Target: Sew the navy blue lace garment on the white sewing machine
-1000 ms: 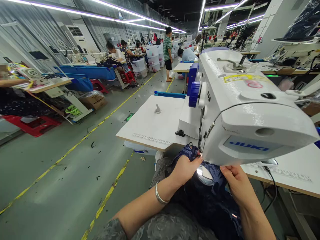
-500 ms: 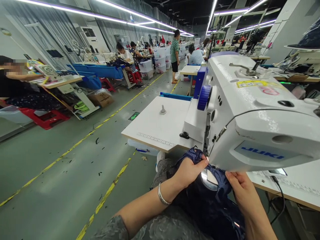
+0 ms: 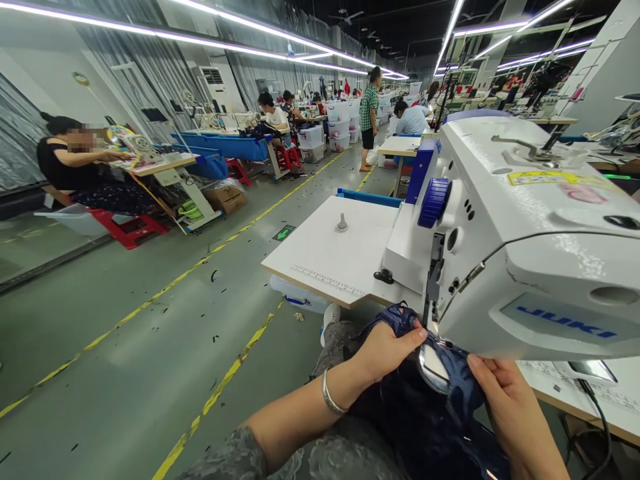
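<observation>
My left hand (image 3: 387,350) grips a bunch of dark navy fabric (image 3: 430,413) and presses it up to the needle area of a white JUKI sewing machine (image 3: 525,227). A silver bracelet sits on that wrist. My right hand (image 3: 507,400) pinches the same fabric from the right, just under the machine head, whose housing hides part of its fingers. Between the two hands a shiny metal plate (image 3: 434,367) shows at the machine's arm, with the cloth wrapped around it. The rest of the cloth hangs down over my lap.
The white sewing table (image 3: 335,253) holds a small grey post (image 3: 342,223). A grey floor aisle with yellow lines (image 3: 225,380) runs left of it. Seated workers at other sewing stations line the left side (image 3: 75,167); a person in a checked shirt (image 3: 370,117) stands far back.
The view has swung left and shifted, so machine and hands sit further right in frame. Both hands keep their hold on the navy fabric at the needle.
</observation>
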`<state>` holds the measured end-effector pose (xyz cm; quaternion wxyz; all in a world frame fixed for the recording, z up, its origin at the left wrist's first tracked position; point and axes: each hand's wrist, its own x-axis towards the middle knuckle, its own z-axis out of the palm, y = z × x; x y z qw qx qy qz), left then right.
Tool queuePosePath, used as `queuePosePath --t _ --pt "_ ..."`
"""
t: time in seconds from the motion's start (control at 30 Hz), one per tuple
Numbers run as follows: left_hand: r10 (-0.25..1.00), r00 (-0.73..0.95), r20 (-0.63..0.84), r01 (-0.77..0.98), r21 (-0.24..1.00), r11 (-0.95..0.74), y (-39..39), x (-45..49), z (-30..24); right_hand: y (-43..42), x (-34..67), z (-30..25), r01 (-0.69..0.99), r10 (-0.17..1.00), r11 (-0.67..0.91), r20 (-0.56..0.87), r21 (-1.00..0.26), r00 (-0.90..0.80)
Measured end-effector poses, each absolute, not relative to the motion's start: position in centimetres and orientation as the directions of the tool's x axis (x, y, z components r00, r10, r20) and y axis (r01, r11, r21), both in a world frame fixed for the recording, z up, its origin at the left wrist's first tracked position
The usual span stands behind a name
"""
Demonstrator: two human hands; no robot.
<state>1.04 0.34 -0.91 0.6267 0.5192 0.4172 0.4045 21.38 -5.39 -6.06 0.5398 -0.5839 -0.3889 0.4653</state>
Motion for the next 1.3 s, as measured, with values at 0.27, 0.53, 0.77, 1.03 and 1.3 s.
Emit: queuePosePath --t 0.27,0.53,0.77,1.03,1.3 --pt "0.941 0.313 -0.129 -0.006 0.991 0.137 0.6 -0.4 -0.8 -5.0 20.6 -5.5 -0.017 0.969 -0.006 -0.01 -1.0 0.245" --pt "0.942 0.323 -0.089 0.05 0.996 0.077 0.7 -0.7 -1.1 -5.0 20.3 -4.6 -0.009 0.979 0.085 0.082 -0.996 0.184" --pt "0.927 0.355 -0.124 0.079 0.992 0.103 0.4 -1.0 -1.2 -6.0 20.4 -4.6 0.059 0.974 0.061 0.072 -0.996 0.216" --pt "0.835 0.513 -0.202 0.146 0.978 0.147 -0.8 -1.7 -0.2 -11.1 22.1 -4.8 0.121 0.976 0.05 0.074 -0.991 0.207" --pt "0.666 0.659 -0.351 0.142 0.927 0.348 -1.3 -2.8 -2.0 -17.8 30.8 -15.1 0.646 0.963 -0.227 -0.268 -0.729 0.037"
